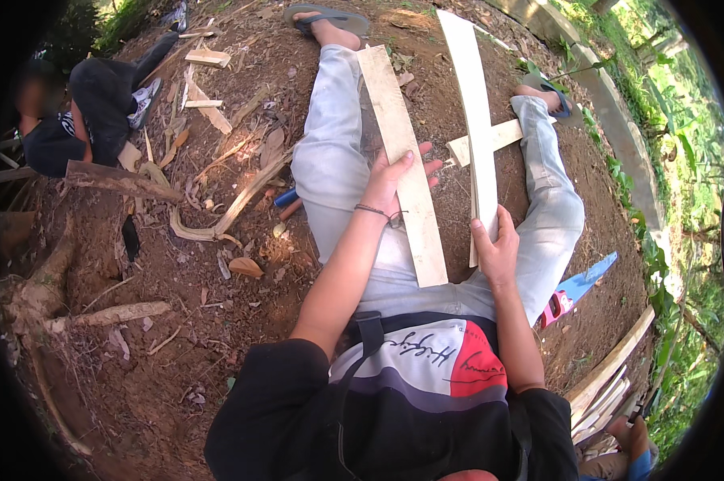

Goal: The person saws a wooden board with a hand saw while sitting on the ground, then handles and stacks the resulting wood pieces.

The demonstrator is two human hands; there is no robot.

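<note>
Fingers [433, 167] of the left hand [388, 180] reached behind a flat pale board [414, 208], tips slightly spread past its right edge, while the thumb pressed its front, clamping it at the centre of the frame. Just right of centre, the right hand [498, 252] gripped the lower end of a longer, whiter board [473, 104] between thumb and fingers; it rose toward the top. A shorter piece [506, 138] crossed behind it, near the right shin. Farther out, a blue-bladed saw [584, 279] with a red handle rested at the right, wood strips [602, 409] lay at lower right, and another person [97, 88] was at upper left.
</note>
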